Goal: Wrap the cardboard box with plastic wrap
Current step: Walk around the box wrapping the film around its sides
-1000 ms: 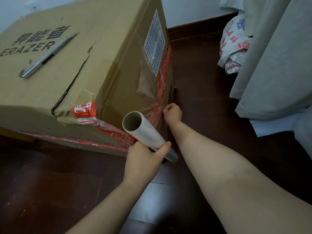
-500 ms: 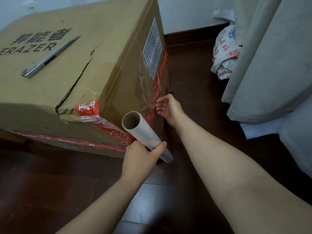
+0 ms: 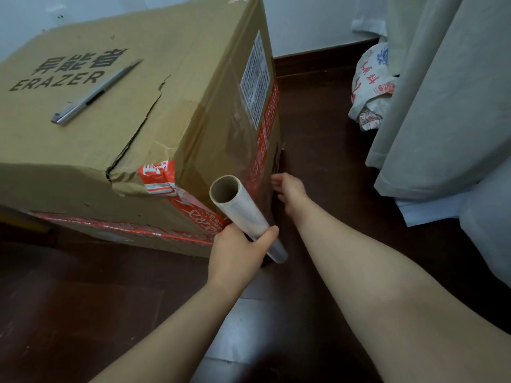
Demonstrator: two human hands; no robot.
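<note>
A large brown cardboard box [image 3: 154, 111] with red tape and a torn top stands on the dark floor at the left. My left hand [image 3: 237, 255] grips a roll of plastic wrap [image 3: 243, 214] near its lower end, beside the box's near right corner. Clear film lies stretched over the box's right side [image 3: 243, 150]. My right hand [image 3: 290, 189] presses flat against that side low down, fingers straight, some hidden behind the box edge.
A metal utility knife [image 3: 96, 92] lies on top of the box. A crumpled printed plastic bag [image 3: 370, 87] sits by the wall at the right, next to a hanging grey curtain [image 3: 442, 92]. Dark wood floor [image 3: 331, 150] lies between the box and the curtain.
My right hand has opened from a curled grip at the box's lower right edge to flat fingers on the film. The view has shifted a little; my left hand keeps its hold on the roll.
</note>
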